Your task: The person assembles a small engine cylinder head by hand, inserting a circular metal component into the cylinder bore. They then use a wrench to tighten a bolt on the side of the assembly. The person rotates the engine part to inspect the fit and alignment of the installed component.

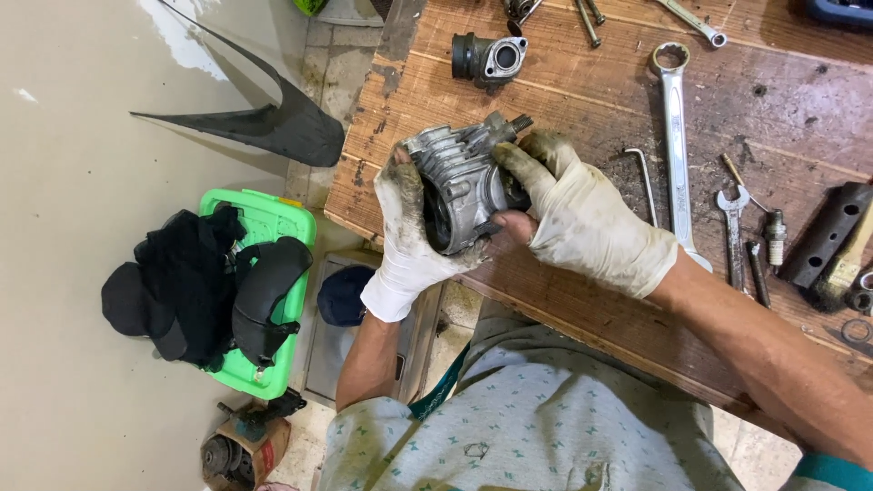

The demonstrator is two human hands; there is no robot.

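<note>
Finned engine cylinder (466, 186) held above wooden bench (582, 109) edge. Left hand (409, 238) and right hand (582, 214), gloved, fingers wrapped around it; possibly tilted. Combination spanner (675, 136) lies near.

Lying on the worn wooden workbench (582, 100), beyond the fingertips: a black intake manifold (488, 58). Right of the fingers: a long combination wrench (676, 136), a hex key (644, 182), a small open-end spanner (733, 227), a spark plug (774, 235). Left of the fingers, down on the floor: a green plastic bin (273, 218) stuffed with black fairing pieces (195, 286).
</note>
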